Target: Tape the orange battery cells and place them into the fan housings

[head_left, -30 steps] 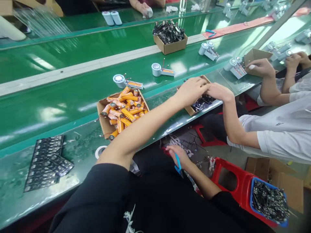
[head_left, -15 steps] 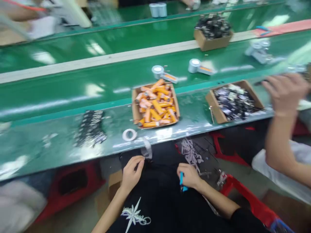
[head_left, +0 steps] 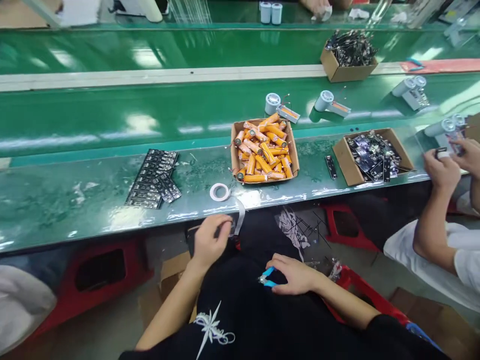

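The left hand (head_left: 210, 240), having withdrawn from the far box (head_left: 375, 156), is now pinching a tape strip (head_left: 240, 217) hanging off the surface (head_left: 56, 205) edge. The right hand (head_left: 296, 275) is gripping blue cutters (head_left: 267, 278) over the lap.

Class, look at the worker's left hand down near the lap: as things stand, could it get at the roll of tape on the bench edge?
Probably yes. The left hand sits just below the tape roll, pinching something small that cannot be made out. Nothing lies between them, and the roll sits alone at the bench's near edge.
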Demonstrator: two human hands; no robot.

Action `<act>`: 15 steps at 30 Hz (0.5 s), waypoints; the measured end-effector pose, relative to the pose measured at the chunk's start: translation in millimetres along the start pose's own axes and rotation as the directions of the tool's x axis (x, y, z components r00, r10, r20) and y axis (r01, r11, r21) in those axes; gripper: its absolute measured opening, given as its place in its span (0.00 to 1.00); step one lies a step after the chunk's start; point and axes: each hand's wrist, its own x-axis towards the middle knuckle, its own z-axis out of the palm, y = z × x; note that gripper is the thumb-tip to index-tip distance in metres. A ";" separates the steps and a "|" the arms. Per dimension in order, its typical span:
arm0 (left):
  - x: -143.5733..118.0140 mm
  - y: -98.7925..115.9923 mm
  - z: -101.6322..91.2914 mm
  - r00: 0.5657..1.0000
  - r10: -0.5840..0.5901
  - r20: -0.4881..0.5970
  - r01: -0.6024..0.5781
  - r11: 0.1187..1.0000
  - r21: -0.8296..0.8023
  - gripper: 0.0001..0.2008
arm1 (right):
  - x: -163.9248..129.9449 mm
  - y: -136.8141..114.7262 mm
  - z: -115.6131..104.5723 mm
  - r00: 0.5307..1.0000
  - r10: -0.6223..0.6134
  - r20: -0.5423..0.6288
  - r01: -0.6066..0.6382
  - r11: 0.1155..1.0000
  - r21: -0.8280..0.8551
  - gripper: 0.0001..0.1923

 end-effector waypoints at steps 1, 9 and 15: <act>9.4 14.6 14.3 0.996 0.070 0.050 -0.068 0.997 -0.036 0.11 | -1.6 5.4 2.9 0.998 0.055 0.010 -0.055 0.998 0.035 0.26; 165.7 159.6 212.0 0.610 0.496 0.618 -0.628 0.778 -0.005 0.17 | 24.2 52.7 19.3 0.983 0.179 -0.032 -0.157 0.924 0.349 0.30; 194.6 143.7 237.2 0.606 0.495 0.623 -0.669 0.741 0.061 0.19 | 31.4 58.2 22.4 0.979 0.176 -0.106 -0.118 0.902 0.414 0.39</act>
